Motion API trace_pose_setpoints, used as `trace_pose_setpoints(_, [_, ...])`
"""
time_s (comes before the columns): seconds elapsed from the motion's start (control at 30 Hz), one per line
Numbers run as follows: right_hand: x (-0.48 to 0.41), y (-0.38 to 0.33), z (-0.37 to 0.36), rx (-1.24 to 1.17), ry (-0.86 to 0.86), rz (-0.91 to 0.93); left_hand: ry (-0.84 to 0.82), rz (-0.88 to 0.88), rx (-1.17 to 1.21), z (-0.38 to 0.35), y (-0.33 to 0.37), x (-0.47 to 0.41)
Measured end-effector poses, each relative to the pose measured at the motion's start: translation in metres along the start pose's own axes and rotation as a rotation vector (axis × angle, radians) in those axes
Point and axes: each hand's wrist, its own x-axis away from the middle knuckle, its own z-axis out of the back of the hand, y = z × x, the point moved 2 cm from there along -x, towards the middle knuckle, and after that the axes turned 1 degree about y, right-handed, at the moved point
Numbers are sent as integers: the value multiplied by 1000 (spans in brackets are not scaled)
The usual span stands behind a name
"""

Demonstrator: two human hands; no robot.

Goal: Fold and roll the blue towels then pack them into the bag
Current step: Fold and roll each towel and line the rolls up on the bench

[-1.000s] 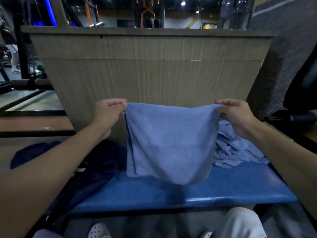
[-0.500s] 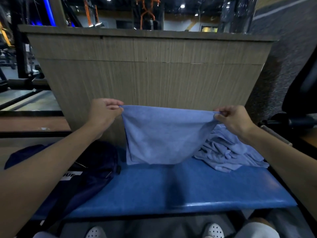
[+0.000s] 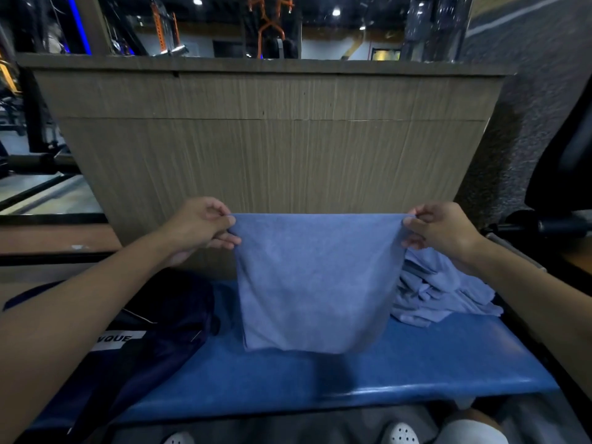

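A folded blue towel (image 3: 315, 283) hangs stretched between my two hands above the blue padded bench (image 3: 384, 373). My left hand (image 3: 201, 227) pinches its top left corner. My right hand (image 3: 440, 230) pinches its top right corner. The towel's lower edge hangs at about the level of the bench surface; whether it touches is unclear. A heap of crumpled blue towels (image 3: 439, 293) lies on the bench at the right, behind the held towel. A dark navy bag (image 3: 153, 331) with a white label lies on the bench at the left, under my left forearm.
A wooden panel wall (image 3: 272, 149) rises right behind the bench. A black chair (image 3: 563, 174) stands at the right edge. My white shoes (image 3: 400, 434) show below the bench's front edge. Gym equipment fills the dark background.
My hands have lowered slightly and drawn the towel's top edge taut. The towel, which had swung away from me, now hangs straighter with its lower edge nearer the bench front.
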Motion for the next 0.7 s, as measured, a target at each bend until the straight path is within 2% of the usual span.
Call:
trace_pose_setpoints(0.07, [-8, 3, -3, -61, -3, -11, 44, -22, 35, -1, 0, -9])
trace_pose_setpoints(0.23, [-30, -5, -12, -145, 99, 42, 201, -220, 72, 2, 10, -33])
trace_pose_setpoints(0.37, [-33, -12, -16, -190, 134, 63, 247, -310, 53, 7, 13, -37])
trace_pose_setpoints(0.53, [-13, 14, -31, -145, 90, -11, 231, -170, 27, 2, -19, -18])
trace_pose_setpoints(0.7, [33, 97, -64, 64, -127, -190, 83, 118, -135, -10, -107, 20])
